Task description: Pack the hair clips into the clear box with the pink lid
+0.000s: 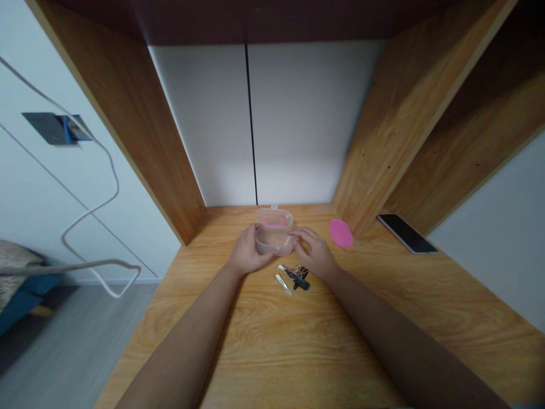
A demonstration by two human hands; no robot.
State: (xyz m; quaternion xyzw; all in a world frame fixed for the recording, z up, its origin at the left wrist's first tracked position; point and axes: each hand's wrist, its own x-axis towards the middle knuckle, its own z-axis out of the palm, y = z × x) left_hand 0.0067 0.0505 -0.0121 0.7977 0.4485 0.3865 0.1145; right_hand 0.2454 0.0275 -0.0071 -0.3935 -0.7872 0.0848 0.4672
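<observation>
A small clear plastic box point(267, 248) with rounded ends stands on the wooden desk, and its hinged lid point(259, 217) is tipped back behind it. My left hand point(246, 254) wraps round the left end of the box, thumb along the front. At the right end, my right hand point(317, 254) has thumb and fingers closed on the rim; whether anything small sits between them I cannot make out. Just in front of the box lies a little heap of hair clips point(301, 282), dark and metallic, with a silver clip point(283, 284) at its left.
A pink oval plate point(341, 233) lies right of the box, by the wooden upright panel point(374, 142). Further right is a phone point(406, 233) with a dark screen. A pale cable point(114, 170) hangs at the left from a wall socket point(53, 128). A shelf overhangs the back.
</observation>
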